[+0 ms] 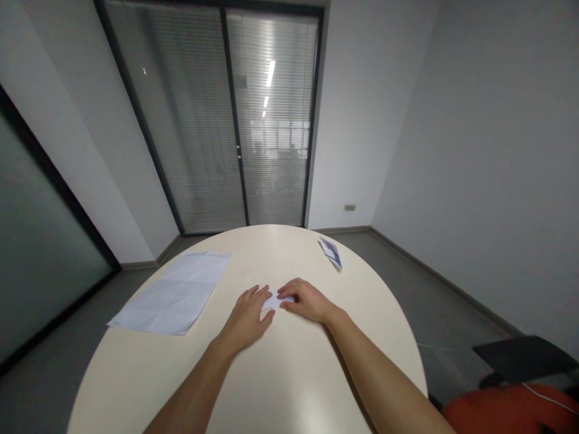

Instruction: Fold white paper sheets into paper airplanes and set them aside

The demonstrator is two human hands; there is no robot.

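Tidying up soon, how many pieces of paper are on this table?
3: creased sheet far left, small folded piece under both hands, folded piece far right. None seem hidden.

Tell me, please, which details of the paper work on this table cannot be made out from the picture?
- Small folded paper, head view: mostly covered by the left hand and right hand; its shape is hidden.
- Folded piece near the far edge: too small to read its form.
- Creased sheet: any print unreadable.

On the table [289, 386], the creased sheet [174, 292] is lying at ten o'clock of the small folded paper [274, 299], the folded piece [332, 252] at one o'clock.
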